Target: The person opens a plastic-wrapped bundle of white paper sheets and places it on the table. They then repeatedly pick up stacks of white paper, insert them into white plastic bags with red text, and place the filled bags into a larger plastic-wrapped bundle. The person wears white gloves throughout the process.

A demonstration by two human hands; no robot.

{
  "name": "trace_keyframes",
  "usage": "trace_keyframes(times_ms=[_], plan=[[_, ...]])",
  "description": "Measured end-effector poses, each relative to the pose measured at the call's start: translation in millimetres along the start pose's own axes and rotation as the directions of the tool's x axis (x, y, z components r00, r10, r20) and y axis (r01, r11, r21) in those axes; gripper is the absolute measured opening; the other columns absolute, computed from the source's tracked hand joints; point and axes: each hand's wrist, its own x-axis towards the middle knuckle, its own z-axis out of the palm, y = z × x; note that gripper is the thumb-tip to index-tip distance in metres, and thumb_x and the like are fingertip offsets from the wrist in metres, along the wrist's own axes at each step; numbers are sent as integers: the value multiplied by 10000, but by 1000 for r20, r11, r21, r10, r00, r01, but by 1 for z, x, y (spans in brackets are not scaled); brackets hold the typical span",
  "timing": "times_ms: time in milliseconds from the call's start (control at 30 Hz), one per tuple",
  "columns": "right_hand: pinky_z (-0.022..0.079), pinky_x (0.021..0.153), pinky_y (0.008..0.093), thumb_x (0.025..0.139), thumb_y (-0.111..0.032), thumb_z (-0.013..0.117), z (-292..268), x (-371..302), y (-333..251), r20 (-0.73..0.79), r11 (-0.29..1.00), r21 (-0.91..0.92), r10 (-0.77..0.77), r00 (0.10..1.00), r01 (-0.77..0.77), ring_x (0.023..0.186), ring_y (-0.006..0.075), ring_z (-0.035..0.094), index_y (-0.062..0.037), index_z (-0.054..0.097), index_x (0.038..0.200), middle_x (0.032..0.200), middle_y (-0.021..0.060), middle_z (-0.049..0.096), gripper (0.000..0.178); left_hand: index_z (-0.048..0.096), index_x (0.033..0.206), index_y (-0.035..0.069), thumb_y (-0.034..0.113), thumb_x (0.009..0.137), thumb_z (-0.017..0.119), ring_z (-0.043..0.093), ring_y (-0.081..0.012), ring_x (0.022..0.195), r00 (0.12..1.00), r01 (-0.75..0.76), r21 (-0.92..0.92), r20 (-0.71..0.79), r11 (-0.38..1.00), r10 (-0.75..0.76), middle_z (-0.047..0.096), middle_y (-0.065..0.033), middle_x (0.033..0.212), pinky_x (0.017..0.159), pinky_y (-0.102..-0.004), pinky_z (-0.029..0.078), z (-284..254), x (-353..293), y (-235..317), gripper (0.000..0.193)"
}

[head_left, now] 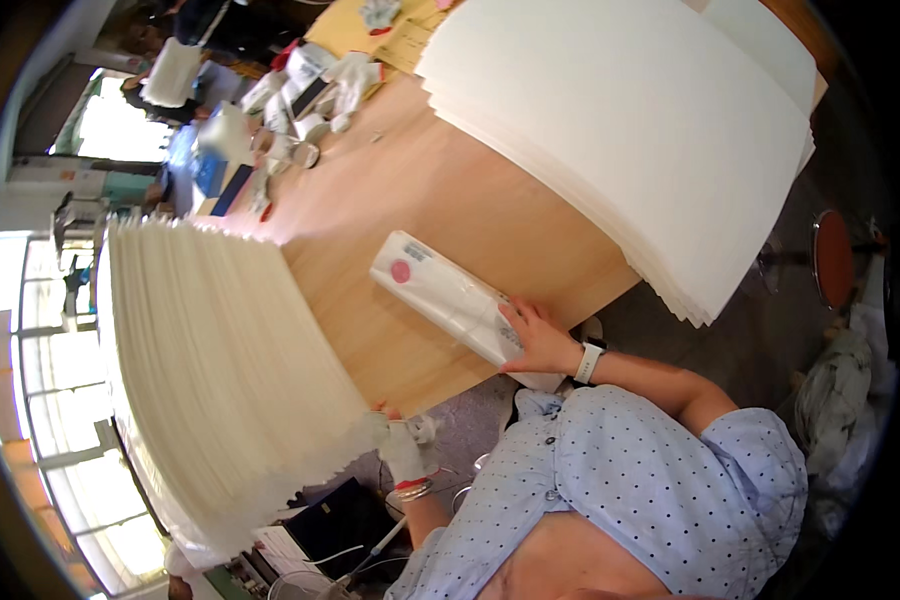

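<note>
A long white plastic-wrapped package (448, 298) with a round red mark lies slantwise on the wooden table. Its near end reaches past the table edge toward my shirt. My right hand (542, 345), bare and with a white watch at the wrist, grips across that end, thumb and fingers spread toward its opposite edges. My left hand (404, 452) wears a white glove with a red cuff and bare fingertips. It is at the near corner of a tall stack of white sheets (230, 370). Its fingers show only in part, so their grip is unclear.
A broad pile of white sheets (630, 130) covers the table's far right. Gloves (355, 82), tape rolls and boxes clutter the far left of the wooden table (410, 170). A round red stool (832, 258) stands at right. Cables hang below the near edge.
</note>
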Motion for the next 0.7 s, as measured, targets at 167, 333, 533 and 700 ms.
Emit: trace_keyframes(times_ms=[167, 333, 533, 700], plan=[[392, 974, 413, 722, -254, 699, 7, 26, -7, -29, 981, -108, -164, 986, 160, 1191, 381, 401, -33, 428, 1294, 1325, 211, 376, 670, 465, 1207, 68, 165, 896, 524, 519, -141, 633, 953, -286, 784, 174, 551, 248, 495, -28, 731, 545, -278, 430, -21, 48, -67, 331], [493, 749, 363, 770, -84, 628, 27, 93, 20, 9, 901, -96, -423, 906, 422, 884, 247, 559, -39, 590, 869, 982, 118, 579, 115, 427, 1228, 89, 341, 801, 627, 584, -248, 749, 936, -323, 866, 231, 382, 266, 581, -121, 880, 684, -402, 470, 38, 92, -92, 534], [452, 657, 282, 868, -162, 573, -23, 70, 21, 174, 514, 817, 210, 962, -260, 712, 122, 529, -42, 581, 855, 789, 34, 577, 122, 385, 1295, 90, 355, 829, 614, 612, -303, 906, 992, -110, 896, 75, 430, 98, 580, -182, 1124, 770, -415, 477, 79, 67, -61, 583], [494, 804, 319, 873, -94, 611, -46, 87, 23, -319, 313, 905, 45, 947, 290, 835, 151, 581, -94, 570, 962, 869, 19, 579, 98, 661, 884, 61, 241, 809, 552, 631, -327, 822, 845, -534, 657, 392, 532, 363, 654, -175, 870, 711, -404, 501, 87, 110, -74, 223]])
